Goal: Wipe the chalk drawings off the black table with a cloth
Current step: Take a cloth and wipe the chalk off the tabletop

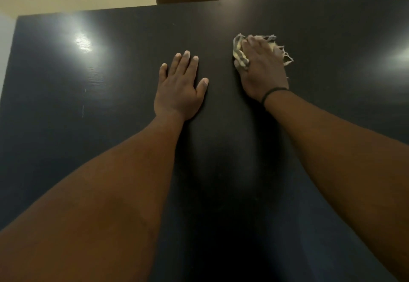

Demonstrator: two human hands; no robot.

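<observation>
1. The right hand (261, 67) presses a frayed cloth (240, 52) onto the black surface (110, 137), right of centre and toward the far edge. Its fingers (254, 43) lie over the cloth; whether they curl round it or only press it flat, I cannot tell.
2. The left hand (179, 86) rests flat on the surface just left of centre, fingers (186, 60) straight and slightly apart, holding nothing, apart from the cloth.
3. No chalk drawing shows plainly. Two thin pale marks (83, 110) sit well to the left, near the edge; they could be chalk or scratches.
4. Judged from this, most of the wiping looks done, with the left side possibly left.
5. Risks: bright glare patches (83, 41) on the left could hide faint chalk, so a remnant may be missed.
6. The cloth is bunched and ragged; a loose hold could let it slip from under the palm mid-stroke, or smear dust instead of lifting it.
7. The braced left hand may pick up chalk dust and print it back on wiped areas.
</observation>
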